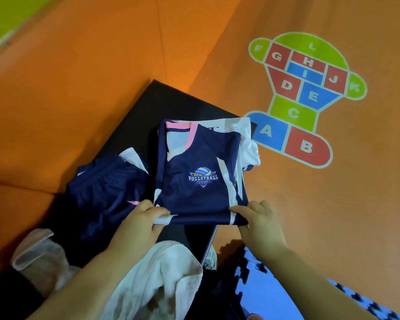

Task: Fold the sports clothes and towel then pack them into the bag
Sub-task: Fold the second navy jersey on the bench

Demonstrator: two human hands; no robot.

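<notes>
Your left hand (141, 220) and right hand (261, 219) pinch the hem of the half-folded jersey (201, 158); shorts (106, 192) at nine o'clock and towel (164, 271) at six (both seemingly unfolded) remain, nothing apparently packed.

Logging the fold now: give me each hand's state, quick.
Left hand: pinches the bottom hem of the navy jersey.
Right hand: pinches the same hem, other corner.

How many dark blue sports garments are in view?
2. The dark blue volleyball jersey lies in the middle, with the left hand and right hand pinching its near hem; the dark blue shorts lie left of it. Others may be hidden underneath.
</notes>
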